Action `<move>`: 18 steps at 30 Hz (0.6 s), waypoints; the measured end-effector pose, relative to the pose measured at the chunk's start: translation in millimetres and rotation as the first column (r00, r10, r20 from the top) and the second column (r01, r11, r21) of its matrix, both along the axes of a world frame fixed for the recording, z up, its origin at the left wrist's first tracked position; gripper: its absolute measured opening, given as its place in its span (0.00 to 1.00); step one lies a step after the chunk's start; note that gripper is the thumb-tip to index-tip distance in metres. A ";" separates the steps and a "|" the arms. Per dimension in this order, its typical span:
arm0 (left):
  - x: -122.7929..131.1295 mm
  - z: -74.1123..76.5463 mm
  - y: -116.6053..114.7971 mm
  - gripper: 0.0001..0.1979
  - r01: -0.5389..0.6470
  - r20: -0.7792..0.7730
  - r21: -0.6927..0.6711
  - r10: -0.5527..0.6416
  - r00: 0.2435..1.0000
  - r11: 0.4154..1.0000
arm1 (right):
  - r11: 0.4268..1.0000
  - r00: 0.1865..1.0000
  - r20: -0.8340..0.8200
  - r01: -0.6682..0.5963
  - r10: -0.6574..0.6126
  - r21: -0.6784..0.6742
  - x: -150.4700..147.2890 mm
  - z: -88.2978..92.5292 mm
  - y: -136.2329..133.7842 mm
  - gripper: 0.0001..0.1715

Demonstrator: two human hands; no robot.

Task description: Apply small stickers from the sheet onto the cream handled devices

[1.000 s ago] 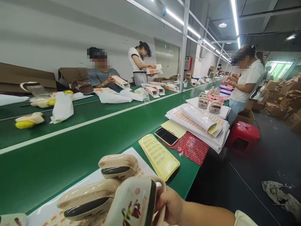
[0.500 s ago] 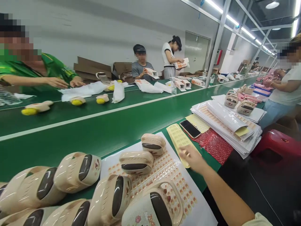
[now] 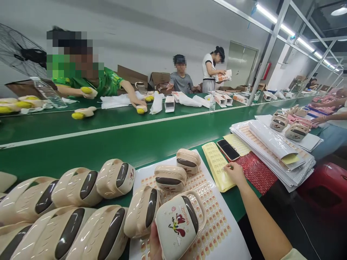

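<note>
My left hand (image 3: pixel 155 241) grips a beige portable speaker (image 3: pixel 177 225) from its left side, mostly hidden behind it. The speaker's pale fabric front, with a red and yellow cartoon print, is turned up toward me; its loop handle points right. My right hand (image 3: pixel 235 174) has thumb and finger pinched at the right part of a yellow sticker sheet (image 3: pixel 217 164). Whether a sticker is between the fingertips is too small to tell. Below the held speaker lies a white sheet with rows of small round orange stickers (image 3: pixel 214 216). Other beige speakers (image 3: pixel 170 177) stand on and beside it.
Several speakers (image 3: pixel 86 186) crowd the left side. Right of the yellow sheet are a phone (image 3: pixel 228 150), red patterned wrap (image 3: pixel 253 169) and stacked sheets (image 3: pixel 271 151). A green belt (image 3: pixel 108 144) runs across; co-workers handle speakers and boxes beyond. A red stool (image 3: pixel 325 184) stands right.
The held speaker has tilted up, showing its printed front, and my left hand has come into view. My right hand has moved to the yellow sheet's right edge. The view has shifted left.
</note>
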State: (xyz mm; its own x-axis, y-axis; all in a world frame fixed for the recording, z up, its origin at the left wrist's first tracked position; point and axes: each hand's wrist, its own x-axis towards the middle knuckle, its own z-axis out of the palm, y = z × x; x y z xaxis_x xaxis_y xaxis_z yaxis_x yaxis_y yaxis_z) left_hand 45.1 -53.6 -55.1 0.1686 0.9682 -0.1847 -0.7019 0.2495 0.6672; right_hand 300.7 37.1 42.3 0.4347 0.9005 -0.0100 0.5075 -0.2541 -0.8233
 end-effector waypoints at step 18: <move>43.1 99.9 -7.4 0.32 -0.289 -0.106 -0.151 0.275 0.956 0.945 | 0.838 0.664 -0.555 -0.533 0.500 0.118 -88.4 49.3 -79.9 0.17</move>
